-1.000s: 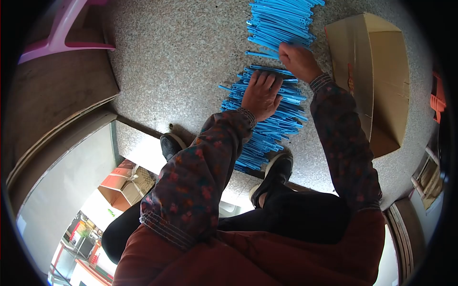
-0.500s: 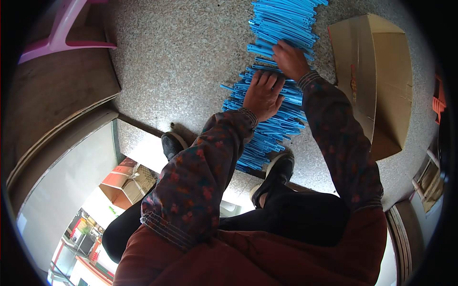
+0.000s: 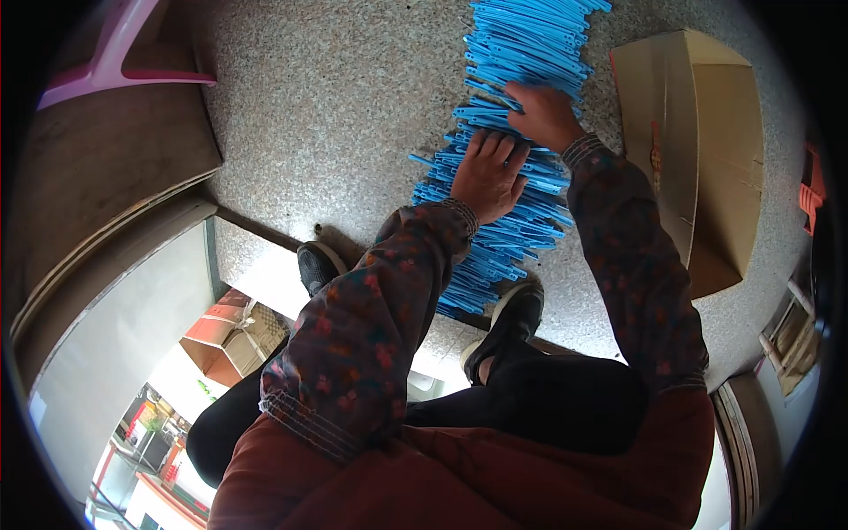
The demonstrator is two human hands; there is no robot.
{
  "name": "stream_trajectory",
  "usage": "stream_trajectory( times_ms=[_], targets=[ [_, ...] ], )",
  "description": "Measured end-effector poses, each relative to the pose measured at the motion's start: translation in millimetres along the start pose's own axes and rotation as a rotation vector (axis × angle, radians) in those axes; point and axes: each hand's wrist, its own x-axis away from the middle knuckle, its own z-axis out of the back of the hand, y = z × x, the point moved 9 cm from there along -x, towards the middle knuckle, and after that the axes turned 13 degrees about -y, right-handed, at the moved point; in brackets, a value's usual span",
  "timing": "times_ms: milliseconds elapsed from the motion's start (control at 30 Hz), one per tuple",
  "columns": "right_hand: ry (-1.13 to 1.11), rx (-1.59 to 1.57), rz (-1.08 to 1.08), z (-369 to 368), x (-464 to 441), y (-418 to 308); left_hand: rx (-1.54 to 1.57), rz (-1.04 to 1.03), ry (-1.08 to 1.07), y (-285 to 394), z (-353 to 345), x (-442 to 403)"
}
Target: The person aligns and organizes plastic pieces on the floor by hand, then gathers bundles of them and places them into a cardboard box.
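Many thin blue plastic strips lie across the speckled floor in two heaps. My left hand point(image 3: 488, 177) rests with fingers spread on the near heap of strips point(image 3: 512, 225). Just beyond it, my right hand point(image 3: 541, 115) is over the gap between the heaps, its fingers curled down at the near edge of the far heap point(image 3: 527, 40). Some loose strips point(image 3: 481, 117) lie beside its fingertips. What the right fingers pinch, if anything, is hidden beneath the hand.
An open cardboard box point(image 3: 658, 115) lies on its side at the right. A pink plastic stool or chair leg point(image 3: 110, 53) stands at the upper left. My shoes point(image 3: 521, 314) are by the near heap. A second box point(image 3: 221, 344) is at the lower left.
My right hand first moved left, then slightly back to the right and nearer. More strips now lie between the two heaps. My left hand has barely moved.
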Motion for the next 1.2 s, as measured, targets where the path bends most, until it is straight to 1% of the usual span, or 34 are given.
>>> stream_trajectory(
  times_ms=[67,167,267,367,467,567,667,800,867,967,1033,1100,1200],
  targets=[
    [0.068,0.084,0.123,-12.7,-4.5,-5.3,0.002,0.007,-0.004,-0.3,0.7,-0.4],
    [-0.057,0.139,0.130,-24.5,-11.4,-0.7,-0.016,0.000,0.010,0.7,1.2,-1.3],
    [0.067,0.049,0.115,0.6,2.6,0.7,-0.023,-0.003,0.019,0.0,1.6,-0.4],
    [0.142,0.055,-0.005,24.7,11.3,5.6,0.013,0.006,-0.010,-0.8,-1.3,0.8],
    [0.115,0.038,-0.178,31.1,8.9,16.4,0.016,0.019,-0.022,-1.8,-2.4,0.3],
    [0.018,0.091,-0.176,6.1,1.8,28.9,0.001,0.018,-0.004,-2.0,-0.8,-0.5],
    [0.008,0.108,-0.170,0.7,1.9,32.1,0.009,0.075,-0.011,-3.8,4.6,-8.1],
    [0.055,0.129,-0.175,3.1,-0.4,32.7,0.021,0.153,-0.002,-9.2,6.1,-29.6],
    [0.042,0.116,-0.201,2.5,-2.3,36.1,-0.012,0.172,-0.044,-15.1,-1.1,-34.2],
    [0.035,-0.011,-0.184,3.2,0.7,34.9,-0.021,0.165,-0.114,-18.7,-11.3,-30.8],
    [-0.011,0.039,-0.161,-5.9,3.0,29.5,-0.026,0.173,-0.150,-17.0,-12.9,-23.9],
    [-0.052,0.080,-0.129,-13.6,3.9,22.2,-0.035,0.186,-0.135,-11.2,-12.5,-13.6],
    [-0.062,0.013,-0.118,-12.4,5.7,22.2,-0.063,0.188,-0.115,-7.4,-15.2,-3.3]
  ],
)
